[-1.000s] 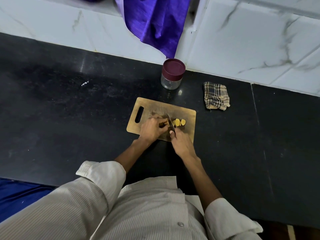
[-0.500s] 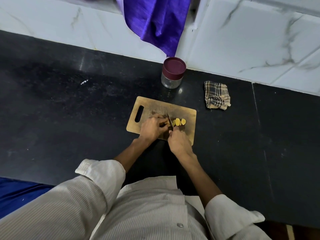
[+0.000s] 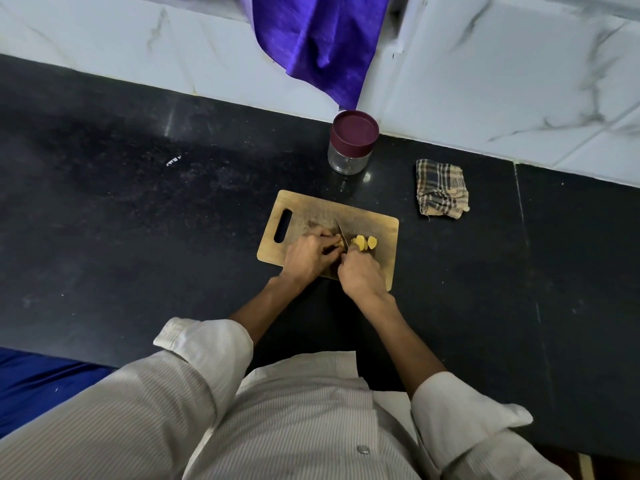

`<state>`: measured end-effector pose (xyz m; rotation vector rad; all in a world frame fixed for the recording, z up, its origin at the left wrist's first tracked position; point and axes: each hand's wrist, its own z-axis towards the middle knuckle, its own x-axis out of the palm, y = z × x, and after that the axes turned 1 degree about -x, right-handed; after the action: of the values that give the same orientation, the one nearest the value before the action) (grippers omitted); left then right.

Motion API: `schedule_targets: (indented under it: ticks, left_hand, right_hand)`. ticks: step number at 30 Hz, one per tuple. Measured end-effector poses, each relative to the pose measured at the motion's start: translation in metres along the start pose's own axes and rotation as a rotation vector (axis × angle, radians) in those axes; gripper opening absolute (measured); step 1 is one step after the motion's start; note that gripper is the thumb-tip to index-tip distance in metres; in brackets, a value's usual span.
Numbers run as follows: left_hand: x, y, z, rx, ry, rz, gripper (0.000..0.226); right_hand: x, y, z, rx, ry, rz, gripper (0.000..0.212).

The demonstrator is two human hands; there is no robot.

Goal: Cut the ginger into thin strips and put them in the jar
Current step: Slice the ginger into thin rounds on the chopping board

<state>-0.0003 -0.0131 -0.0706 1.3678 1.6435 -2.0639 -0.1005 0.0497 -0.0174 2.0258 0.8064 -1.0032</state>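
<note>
On the wooden cutting board [image 3: 381, 226], left hand [image 3: 306, 256] fingers pin ginger [image 3: 341, 242] while right hand [image 3: 362, 277] fingers grip a knife [image 3: 341, 233] beside cut slices [image 3: 363, 242]

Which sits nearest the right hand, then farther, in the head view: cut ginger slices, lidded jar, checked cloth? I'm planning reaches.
1. Yellow cut ginger slices, on the wooden board just beyond the right hand.
2. Clear glass jar with maroon lid, behind the board.
3. Checked folded cloth, far right.

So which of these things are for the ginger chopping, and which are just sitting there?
For the job:
ginger
knife in the right hand
left hand steadying the ginger
cutting board
jar, lid on

Just lying about:
checked cloth
purple cloth
</note>
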Motion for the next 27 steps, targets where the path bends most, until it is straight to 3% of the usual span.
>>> schedule_targets:
  ticks: [10, 27]
  left_hand:
    - [-0.001, -0.004, -0.001, -0.041, -0.007, 0.030, 0.033]
    - [0.001, 0.001, 0.003, -0.031, -0.001, 0.029, 0.030]
  right_hand:
    - [0.016, -0.025, -0.040, 0.054, 0.028, 0.046, 0.025]
    - [-0.007, 0.002, 0.003, 0.063, 0.106, 0.095, 0.028]
